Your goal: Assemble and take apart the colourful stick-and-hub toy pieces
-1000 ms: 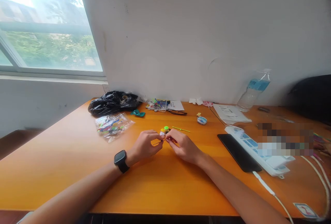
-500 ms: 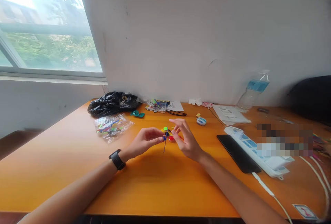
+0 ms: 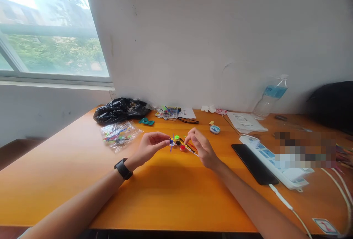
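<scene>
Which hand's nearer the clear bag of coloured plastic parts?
Left. The left hand, pinching a blue plastic part, is right of the bag; the right hand is farther right.

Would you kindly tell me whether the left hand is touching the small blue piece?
Touching: the head view shows the left hand pinching the blue piece at its fingertips, with no gap visible.

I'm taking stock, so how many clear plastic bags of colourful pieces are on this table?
2 visible: a crinkled clear plastic bag in front of the crumpled black plastic bag, and a second clear bag near the wall. More may be hidden behind.
</scene>
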Demonstrator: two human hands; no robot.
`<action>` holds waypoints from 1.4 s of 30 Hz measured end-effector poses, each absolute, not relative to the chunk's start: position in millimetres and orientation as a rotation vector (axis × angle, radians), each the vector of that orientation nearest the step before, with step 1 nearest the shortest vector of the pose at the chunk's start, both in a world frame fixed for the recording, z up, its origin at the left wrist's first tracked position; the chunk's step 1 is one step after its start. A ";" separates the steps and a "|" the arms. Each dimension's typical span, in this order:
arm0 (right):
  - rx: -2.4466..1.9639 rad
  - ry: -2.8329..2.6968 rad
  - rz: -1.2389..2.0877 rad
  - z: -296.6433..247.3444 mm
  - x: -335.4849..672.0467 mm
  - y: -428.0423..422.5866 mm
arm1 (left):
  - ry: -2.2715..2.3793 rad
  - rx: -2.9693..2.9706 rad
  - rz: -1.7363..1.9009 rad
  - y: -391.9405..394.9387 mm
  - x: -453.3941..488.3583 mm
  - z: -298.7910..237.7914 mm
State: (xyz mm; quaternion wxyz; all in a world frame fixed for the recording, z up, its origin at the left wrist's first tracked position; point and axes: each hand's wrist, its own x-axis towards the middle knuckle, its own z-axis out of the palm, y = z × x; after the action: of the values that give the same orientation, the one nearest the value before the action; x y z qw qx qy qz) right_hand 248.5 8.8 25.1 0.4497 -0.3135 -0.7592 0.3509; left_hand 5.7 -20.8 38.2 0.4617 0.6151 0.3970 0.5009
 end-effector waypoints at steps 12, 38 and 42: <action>-0.685 -2.145 0.748 13.8 240.4 5.9 | 0.952 1.558 1.149 -23.6 10.4 39.3; -0.728 -2.231 0.306 21.7 251.2 1.1 | 0.956 1.504 1.117 -25.0 8.9 42.7; -1.008 -2.234 0.423 21.2 249.9 4.2 | 0.980 1.486 1.163 -23.9 7.9 40.9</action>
State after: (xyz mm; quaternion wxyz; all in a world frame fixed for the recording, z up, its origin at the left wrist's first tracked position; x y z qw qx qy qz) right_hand 249.9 4.2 21.2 0.3214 -0.3837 -0.8506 0.1610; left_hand 7.9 -23.9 40.9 0.4860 0.6109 0.4027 0.4779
